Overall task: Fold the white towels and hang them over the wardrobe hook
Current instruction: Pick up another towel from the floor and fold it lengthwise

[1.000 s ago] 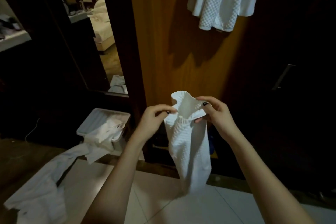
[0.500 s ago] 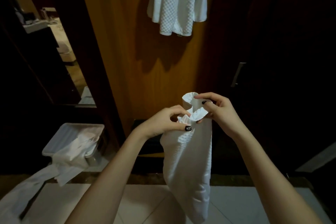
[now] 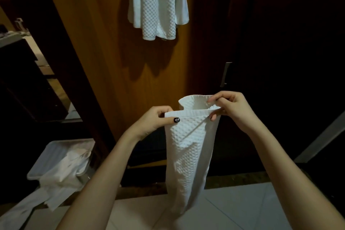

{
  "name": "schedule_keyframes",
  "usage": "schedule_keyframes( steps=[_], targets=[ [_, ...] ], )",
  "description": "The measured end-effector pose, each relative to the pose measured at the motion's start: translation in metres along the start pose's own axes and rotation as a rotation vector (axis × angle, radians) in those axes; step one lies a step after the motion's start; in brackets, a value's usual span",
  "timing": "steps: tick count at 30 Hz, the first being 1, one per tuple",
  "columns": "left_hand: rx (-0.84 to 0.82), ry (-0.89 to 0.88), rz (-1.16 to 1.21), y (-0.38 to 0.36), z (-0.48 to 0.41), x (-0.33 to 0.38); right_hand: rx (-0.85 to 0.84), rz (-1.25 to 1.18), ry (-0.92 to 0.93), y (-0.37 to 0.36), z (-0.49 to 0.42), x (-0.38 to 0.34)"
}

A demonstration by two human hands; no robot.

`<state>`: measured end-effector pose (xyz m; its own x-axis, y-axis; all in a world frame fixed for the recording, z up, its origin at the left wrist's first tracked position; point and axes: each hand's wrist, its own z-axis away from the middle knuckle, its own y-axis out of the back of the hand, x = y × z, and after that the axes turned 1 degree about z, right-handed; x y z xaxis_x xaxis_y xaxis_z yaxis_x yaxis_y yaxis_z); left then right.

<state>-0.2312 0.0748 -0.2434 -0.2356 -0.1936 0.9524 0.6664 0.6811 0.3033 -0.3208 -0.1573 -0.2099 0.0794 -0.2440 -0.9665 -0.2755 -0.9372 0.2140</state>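
Hem now drawn flat — towel (image 3: 188, 155) is pinched by left hand (image 3: 153, 122) and right hand (image 3: 234, 111) fingers; folding unfinished, hung towels (image 3: 158, 5) above.

Hung towels (image 3: 158, 5): tops were cut off by upper edge. Floor cloth (image 3: 20, 211): ran past lower-left edge. Held towel (image 3: 188, 155): rear layers hidden behind front fold.

Left hand (image 3: 153, 121) and right hand (image 3: 232, 111) raised, pinching.

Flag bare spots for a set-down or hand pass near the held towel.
Free: pale floor tiles right of the held towel; bare wardrobe door below the hung towels. Crowded: lower left, where white cloth spills from the bin onto the floor.
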Motion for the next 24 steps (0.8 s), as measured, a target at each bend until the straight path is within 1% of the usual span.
schedule_keyframes(
  steps=[3,5,7,9,11,12,14,16,17,19,22,23,24],
  targets=[
    [0.002,-0.023,-0.016,0.000,-0.002,0.000,0.012,0.023,-0.009,0.010,-0.004,-0.001],
    [0.068,-0.038,0.010,-0.003,-0.007,0.001,0.011,0.057,-0.020,0.018,-0.010,-0.003],
    [0.166,-0.060,0.029,-0.002,-0.015,0.003,-0.010,0.157,-0.038,0.026,-0.016,-0.007],
    [0.253,-0.087,0.017,0.001,-0.025,0.006,-0.040,0.422,-0.024,0.038,-0.021,-0.008],
    [0.282,-0.102,0.004,0.003,-0.035,0.012,-0.119,0.813,0.018,0.048,-0.026,-0.009],
    [0.279,-0.106,-0.011,0.003,-0.039,0.015,-0.177,0.987,0.008,0.052,-0.028,-0.006],
    [0.274,-0.106,-0.046,0.003,-0.046,0.022,-0.272,1.221,-0.073,0.059,-0.035,0.004],
    [0.289,-0.109,-0.063,0.008,-0.050,0.027,-0.285,1.359,-0.099,0.067,-0.041,0.021],
    [0.298,-0.110,-0.072,0.011,-0.051,0.029,-0.272,1.376,-0.076,0.071,-0.044,0.030],
    [0.298,-0.110,-0.110,0.020,-0.053,0.030,-0.250,1.330,-0.020,0.076,-0.049,0.045],
    [0.295,-0.096,-0.183,0.032,-0.052,0.032,-0.291,1.287,0.038,0.072,-0.058,0.060],
    [0.313,-0.092,-0.200,0.038,-0.051,0.032,-0.305,1.195,0.052,0.068,-0.061,0.062],
    [0.338,-0.091,-0.218,0.044,-0.049,0.034,-0.320,1.030,0.050,0.064,-0.063,0.061]
  ],
)
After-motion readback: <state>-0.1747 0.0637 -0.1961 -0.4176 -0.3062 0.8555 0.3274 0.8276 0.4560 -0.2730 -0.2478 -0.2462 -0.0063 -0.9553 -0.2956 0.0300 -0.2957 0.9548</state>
